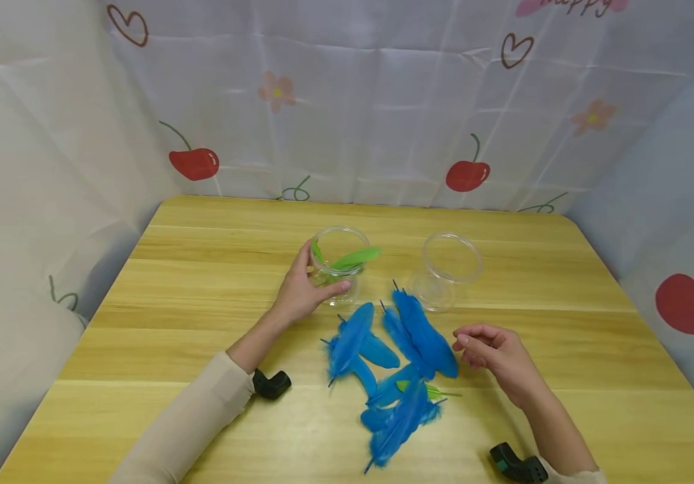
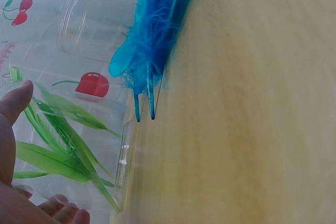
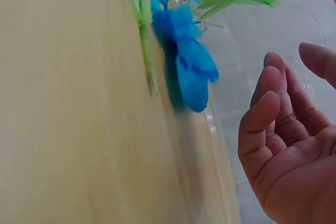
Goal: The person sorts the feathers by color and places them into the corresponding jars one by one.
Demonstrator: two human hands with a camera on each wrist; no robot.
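Observation:
My left hand grips a clear plastic jar from its left side, thumb across the front. Several green feathers stand in this jar, one leaning out over the rim; the left wrist view shows their stems near its base. My right hand hovers just right of the blue feathers, fingers loosely curled with nothing between them. Several more blue feathers are spread over the middle of the table. One green feather lies partly hidden among them.
A second clear jar stands behind the blue feathers, to the right of the gripped one. The wooden table ends at a printed cloth backdrop. Black wrist devices are worn on both forearms.

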